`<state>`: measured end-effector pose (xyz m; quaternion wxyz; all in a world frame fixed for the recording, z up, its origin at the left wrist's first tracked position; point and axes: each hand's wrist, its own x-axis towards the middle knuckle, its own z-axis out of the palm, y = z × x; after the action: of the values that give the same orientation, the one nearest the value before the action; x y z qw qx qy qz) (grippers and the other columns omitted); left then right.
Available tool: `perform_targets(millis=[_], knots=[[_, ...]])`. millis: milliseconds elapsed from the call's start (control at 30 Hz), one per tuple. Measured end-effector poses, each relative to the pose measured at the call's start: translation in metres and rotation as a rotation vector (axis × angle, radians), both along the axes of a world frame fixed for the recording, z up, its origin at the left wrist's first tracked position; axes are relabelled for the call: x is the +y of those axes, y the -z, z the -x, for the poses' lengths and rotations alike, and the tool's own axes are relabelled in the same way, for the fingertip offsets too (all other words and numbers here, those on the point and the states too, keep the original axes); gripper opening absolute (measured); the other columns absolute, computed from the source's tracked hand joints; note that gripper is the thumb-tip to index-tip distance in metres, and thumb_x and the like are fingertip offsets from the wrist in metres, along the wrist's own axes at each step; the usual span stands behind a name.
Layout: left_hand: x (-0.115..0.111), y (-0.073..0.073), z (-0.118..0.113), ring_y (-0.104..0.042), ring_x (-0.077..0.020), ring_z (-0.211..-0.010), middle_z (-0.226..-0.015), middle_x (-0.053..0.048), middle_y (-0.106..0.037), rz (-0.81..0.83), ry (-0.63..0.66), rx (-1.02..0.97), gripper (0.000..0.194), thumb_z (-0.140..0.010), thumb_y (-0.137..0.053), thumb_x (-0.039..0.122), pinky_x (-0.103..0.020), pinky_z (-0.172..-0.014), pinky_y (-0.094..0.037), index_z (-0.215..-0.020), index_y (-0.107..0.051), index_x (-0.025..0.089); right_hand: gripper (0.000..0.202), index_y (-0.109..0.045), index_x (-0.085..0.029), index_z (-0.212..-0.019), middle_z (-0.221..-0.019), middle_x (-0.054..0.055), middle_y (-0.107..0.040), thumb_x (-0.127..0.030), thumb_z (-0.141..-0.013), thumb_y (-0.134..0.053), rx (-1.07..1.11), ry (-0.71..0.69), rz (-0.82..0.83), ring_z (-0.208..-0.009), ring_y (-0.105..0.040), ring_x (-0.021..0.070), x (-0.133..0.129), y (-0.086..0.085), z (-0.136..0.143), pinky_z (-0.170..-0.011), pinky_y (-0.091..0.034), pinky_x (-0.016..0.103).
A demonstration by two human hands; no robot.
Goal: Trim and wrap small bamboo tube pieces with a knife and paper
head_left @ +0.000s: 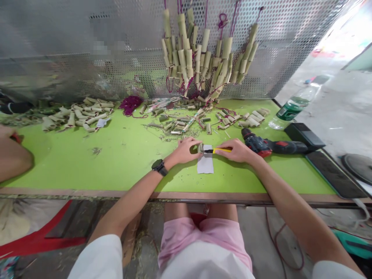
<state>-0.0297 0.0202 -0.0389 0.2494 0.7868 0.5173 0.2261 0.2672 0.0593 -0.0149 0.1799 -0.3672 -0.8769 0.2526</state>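
My left hand (187,150), with a black watch (159,167) on its wrist, pinches a short bamboo piece (200,147) between thumb and fingers. From the right, my right hand (235,150) grips a yellow utility knife (222,150). The knife's dark front end reaches the bamboo piece; whether the blade cuts into it is too small to tell. Beneath both lies a white slip of paper (205,166) on the green tabletop (130,155). Small dark specks are scattered around the paper.
Cut bamboo tubes (78,115) and purple string (130,104) lie along the back, below hanging bamboo bundles (203,54). To the right are a cordless drill (258,143), a water bottle (293,106) and a phone (334,174). Another person's arm (13,157) rests at left.
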Motion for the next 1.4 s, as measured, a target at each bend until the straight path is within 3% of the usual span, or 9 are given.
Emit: perform_targets(millis=[133,333,533,733,867,1133,1300,1400], knots=[[0.001,-0.001,-0.002,-0.061,-0.0382,-0.124,-0.132,-0.013,-0.070,0.022,-0.013,-0.011,0.066,-0.091,-0.081,0.061,-0.053,-0.110,-0.042,-0.147,-0.071,0.027,0.052,-0.093,-0.020,-0.104,-0.094,0.010,-0.088,-0.063,-0.101,-0.065,-0.013,0.005,0.003,-0.071,-0.071,0.0219,0.001,0.001,0.000,-0.069,-0.050,0.032],[0.002,-0.003,-0.004,-0.065,-0.0295,-0.101,-0.109,-0.008,-0.074,-0.013,-0.036,-0.024,0.044,-0.088,-0.089,0.054,-0.048,-0.101,-0.045,-0.116,-0.078,0.022,0.052,-0.093,-0.019,-0.100,-0.091,0.010,-0.087,-0.062,-0.100,-0.065,-0.001,0.005,-0.005,-0.070,-0.070,0.0206,0.001,0.001,0.000,-0.068,-0.049,0.031],[0.002,-0.005,-0.005,-0.065,-0.0294,-0.102,-0.112,-0.009,-0.073,-0.001,-0.028,-0.055,0.046,-0.087,-0.089,0.053,-0.050,-0.102,-0.047,-0.120,-0.080,0.023,0.057,-0.093,-0.018,-0.097,-0.086,0.009,-0.086,-0.067,-0.099,-0.064,-0.009,0.011,0.021,-0.067,-0.067,0.0209,0.002,0.001,0.002,-0.064,-0.046,0.032],[0.001,-0.004,-0.008,-0.063,-0.0286,-0.098,-0.110,-0.009,-0.071,0.034,-0.067,-0.086,0.048,-0.086,-0.090,0.054,-0.051,-0.098,-0.049,-0.121,-0.080,0.023,0.058,-0.094,-0.021,-0.101,-0.081,0.009,-0.085,-0.070,-0.100,-0.063,-0.075,0.125,-0.075,-0.068,-0.067,0.0217,0.000,-0.004,0.003,-0.064,-0.046,0.032],[0.001,-0.004,-0.009,-0.063,-0.0276,-0.097,-0.110,-0.008,-0.070,0.059,-0.071,-0.113,0.045,-0.085,-0.091,0.051,-0.050,-0.096,-0.050,-0.119,-0.081,0.022,0.059,-0.094,-0.020,-0.101,-0.076,0.008,-0.083,-0.070,-0.100,-0.062,-0.118,0.094,-0.053,-0.064,-0.062,0.0193,-0.002,-0.007,0.002,-0.062,-0.043,0.031],[0.002,-0.003,-0.009,-0.062,-0.0280,-0.097,-0.110,-0.009,-0.070,0.039,-0.078,-0.122,0.047,-0.084,-0.091,0.052,-0.049,-0.094,-0.051,-0.118,-0.081,0.022,0.047,-0.094,-0.026,-0.106,-0.084,0.007,-0.086,-0.061,-0.100,-0.064,-0.173,0.168,-0.134,-0.065,-0.064,0.0196,-0.003,-0.010,0.004,-0.062,-0.041,0.032],[0.002,-0.004,-0.009,-0.062,-0.0272,-0.095,-0.109,-0.009,-0.070,0.059,-0.078,-0.126,0.044,-0.083,-0.092,0.052,-0.049,-0.094,-0.051,-0.115,-0.082,0.023,0.051,-0.094,-0.022,-0.103,-0.085,0.007,-0.086,-0.063,-0.101,-0.064,-0.148,0.101,-0.052,-0.066,-0.065,0.0192,-0.003,-0.010,0.001,-0.064,-0.042,0.031],[0.003,-0.003,-0.009,-0.063,-0.0277,-0.097,-0.110,-0.009,-0.071,0.043,-0.074,-0.130,0.045,-0.082,-0.093,0.050,-0.049,-0.095,-0.051,-0.116,-0.082,0.023,0.048,-0.094,-0.024,-0.105,-0.085,0.006,-0.086,-0.061,-0.100,-0.065,-0.167,0.148,-0.092,-0.065,-0.065,0.0193,-0.003,-0.011,0.001,-0.063,-0.042,0.031]])
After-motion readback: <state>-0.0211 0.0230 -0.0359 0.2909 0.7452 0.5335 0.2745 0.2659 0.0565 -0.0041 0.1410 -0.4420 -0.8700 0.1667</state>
